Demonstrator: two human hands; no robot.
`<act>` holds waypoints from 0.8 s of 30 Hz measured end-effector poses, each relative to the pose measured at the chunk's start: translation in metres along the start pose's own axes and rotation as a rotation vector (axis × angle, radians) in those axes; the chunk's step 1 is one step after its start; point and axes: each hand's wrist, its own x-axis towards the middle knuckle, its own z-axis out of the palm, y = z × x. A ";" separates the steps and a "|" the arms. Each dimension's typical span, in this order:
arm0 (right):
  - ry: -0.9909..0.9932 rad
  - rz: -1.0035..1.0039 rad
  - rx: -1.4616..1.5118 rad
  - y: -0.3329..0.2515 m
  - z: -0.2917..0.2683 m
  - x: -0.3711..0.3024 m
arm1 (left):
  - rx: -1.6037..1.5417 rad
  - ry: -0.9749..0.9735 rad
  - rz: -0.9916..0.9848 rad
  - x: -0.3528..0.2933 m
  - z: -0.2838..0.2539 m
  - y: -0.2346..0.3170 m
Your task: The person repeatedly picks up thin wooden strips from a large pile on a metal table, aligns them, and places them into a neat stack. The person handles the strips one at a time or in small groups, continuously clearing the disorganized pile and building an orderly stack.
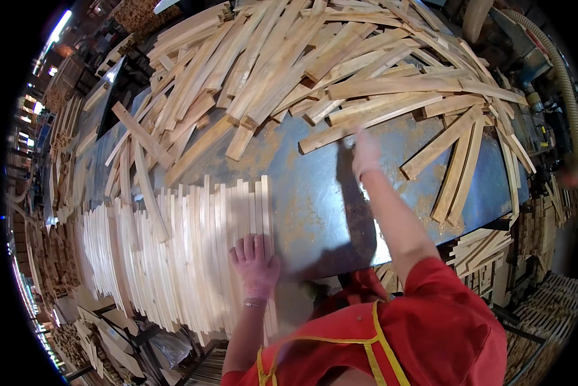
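The left hand (255, 265) lay flat, fingers spread and grip open, pressed down on the right edge of the row of wooden slats (186, 257). Those pale slats stood packed side by side along the near left part of the metal table (315, 206), running from the hand away to the left. Out went the right hand (365, 152), arm stretched far across the table, reaching the near edge of the loose slat pile (315, 64). It was blurred, so whether its grip was closed on a slat or only touching one could not be told. The pile sprawled across the far side of the table, slats crossing at all angles. A few stray slats (459, 161) lay apart on the right, near the table's edge. Sawdust (282, 138) dusted the metal between pile and row. A ribbed hose (559, 77) curved down at far right.
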 end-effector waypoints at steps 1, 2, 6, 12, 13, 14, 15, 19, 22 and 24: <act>-0.030 0.151 0.241 0.005 -0.014 0.069 | -0.003 -0.003 0.021 0.009 -0.005 0.005; 0.056 0.204 0.470 -0.002 -0.006 0.105 | 0.019 0.136 0.068 0.016 -0.017 0.016; -0.007 0.102 0.627 0.020 -0.017 0.178 | 0.003 0.109 0.100 0.026 -0.014 0.016; -0.121 -0.877 -0.804 0.037 -0.100 0.014 | 0.012 0.142 0.036 0.003 -0.003 0.008; -0.163 -0.922 -0.835 0.043 -0.133 -0.011 | 0.014 0.149 0.056 0.004 -0.007 0.010; -0.248 -0.550 -0.578 0.046 -0.147 -0.035 | 0.023 0.156 0.073 0.007 -0.007 0.010; -0.231 -0.143 -0.148 0.051 -0.156 -0.057 | 0.026 0.127 0.056 0.003 -0.003 0.007; -0.047 0.199 -0.316 0.077 -0.184 -0.117 | -0.003 0.039 0.006 -0.005 0.007 0.002; -0.183 -0.059 -0.602 0.105 -0.161 -0.151 | -0.012 0.074 0.027 -0.009 0.009 -0.004; -0.360 -0.213 -0.820 0.114 -0.131 -0.184 | -0.027 0.106 0.056 -0.014 0.012 -0.012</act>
